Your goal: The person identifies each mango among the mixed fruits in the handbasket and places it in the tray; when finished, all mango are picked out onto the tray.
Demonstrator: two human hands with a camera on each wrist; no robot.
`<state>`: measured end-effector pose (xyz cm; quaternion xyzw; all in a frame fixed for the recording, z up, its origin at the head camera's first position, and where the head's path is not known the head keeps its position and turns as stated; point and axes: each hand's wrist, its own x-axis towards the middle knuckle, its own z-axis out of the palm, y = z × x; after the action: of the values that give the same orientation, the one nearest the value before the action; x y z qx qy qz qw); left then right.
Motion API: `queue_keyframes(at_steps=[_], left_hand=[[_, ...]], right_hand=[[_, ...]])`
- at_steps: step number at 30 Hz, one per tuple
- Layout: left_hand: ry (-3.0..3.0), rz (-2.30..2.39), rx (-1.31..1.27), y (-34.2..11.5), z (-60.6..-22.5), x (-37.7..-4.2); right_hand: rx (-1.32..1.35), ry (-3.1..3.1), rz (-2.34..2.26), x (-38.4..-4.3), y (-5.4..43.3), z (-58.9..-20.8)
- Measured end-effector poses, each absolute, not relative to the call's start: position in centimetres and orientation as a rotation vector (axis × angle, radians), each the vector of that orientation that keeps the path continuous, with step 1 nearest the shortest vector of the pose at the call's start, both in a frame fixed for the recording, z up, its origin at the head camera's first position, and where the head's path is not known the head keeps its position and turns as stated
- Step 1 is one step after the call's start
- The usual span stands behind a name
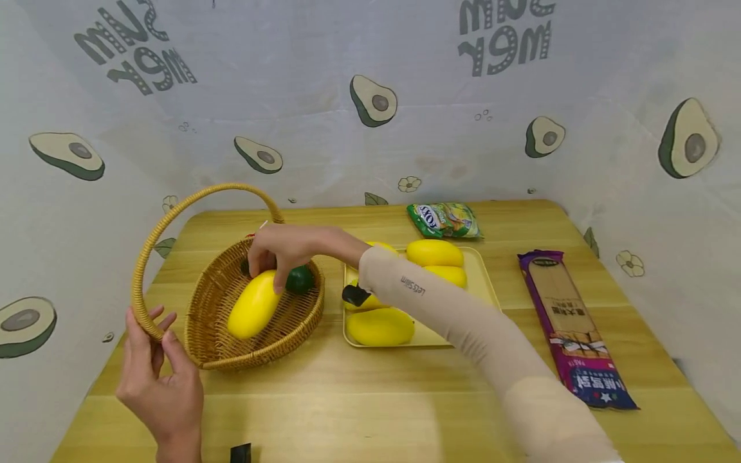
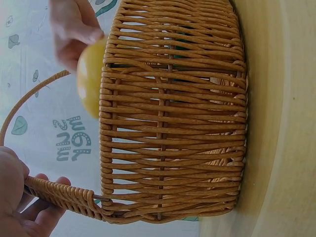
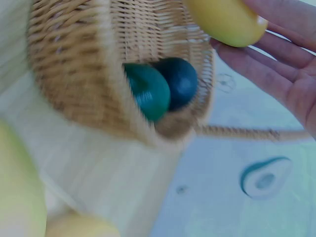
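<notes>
My left hand (image 1: 164,386) grips the handle (image 1: 139,283) of a brown wicker basket (image 1: 249,357) at its lower left end. Over the basket's opening, my right hand (image 1: 283,247) holds a yellow mango (image 1: 255,305), fingers and thumb around its upper end. In the left wrist view the mango (image 2: 90,81) shows above the basket's rim. Two dark green, rounded fruits lie inside the basket; the nearer green fruit (image 3: 148,91) and the darker one (image 3: 177,84) touch in the right wrist view. My right forearm hides part of the tray behind it.
A pale yellow tray (image 1: 483,283) right of the basket bears several yellow mangoes (image 1: 382,326). Behind it lies a green candy bag (image 1: 444,220). A purple pasta packet (image 1: 573,328) lies at the right. A patterned curtain (image 1: 324,161) hangs behind the wooden table (image 1: 324,411).
</notes>
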<state>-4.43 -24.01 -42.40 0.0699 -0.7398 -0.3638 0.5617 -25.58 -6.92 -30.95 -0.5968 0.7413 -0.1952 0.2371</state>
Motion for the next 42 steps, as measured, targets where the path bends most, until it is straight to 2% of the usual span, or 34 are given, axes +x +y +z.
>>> queue_keyframes(at_steps=[7, 16, 22, 28, 42], left_hand=[[-1.737, -0.866, 0.164, -23.9, -42.5, -4.5], [-1.730, -0.850, 0.173, -23.8, -42.1, -4.4], [-1.729, -0.848, 0.183, -23.5, -41.8, -4.2], [-1.727, -0.845, 0.181, -23.5, -41.8, -4.3], [-1.744, -0.842, 0.202, -23.6, -41.8, -4.3]], right_hand=[[-1.571, 2.148, -0.749, -24.0, 1.1, -29.7], [-1.541, 2.379, -1.017, -21.3, 10.8, -32.0], [-1.420, 2.547, -1.174, -19.3, 15.7, -33.1], [-1.279, 2.675, -1.265, -17.2, 19.1, -34.2], [-1.229, 2.871, -1.296, -13.0, 22.7, -37.7]])
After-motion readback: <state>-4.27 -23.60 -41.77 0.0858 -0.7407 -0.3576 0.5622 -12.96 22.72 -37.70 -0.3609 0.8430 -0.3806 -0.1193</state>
